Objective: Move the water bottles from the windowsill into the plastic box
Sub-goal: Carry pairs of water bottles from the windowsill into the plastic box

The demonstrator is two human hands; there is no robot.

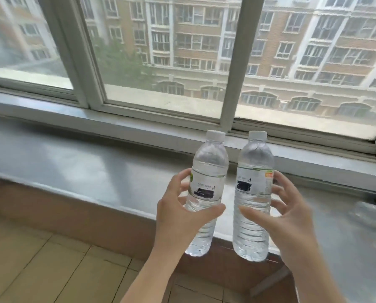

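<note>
Two clear water bottles with white caps and white labels are held upright in the air in front of the grey windowsill (77, 171). My left hand (178, 213) grips the left bottle (206, 178) around its lower middle, thumb across the front. My right hand (285, 217) grips the right bottle (253, 193) the same way. Both bottles' bases hang over the sill's front edge, near the floor side. More clear bottles (370, 215) lie blurred on the sill at the far right. No plastic box is in view.
A large window with a grey frame (237, 68) runs along the back of the sill. Below the sill is a brown wall panel and a beige tiled floor (51, 263). The left stretch of the sill carries nothing visible.
</note>
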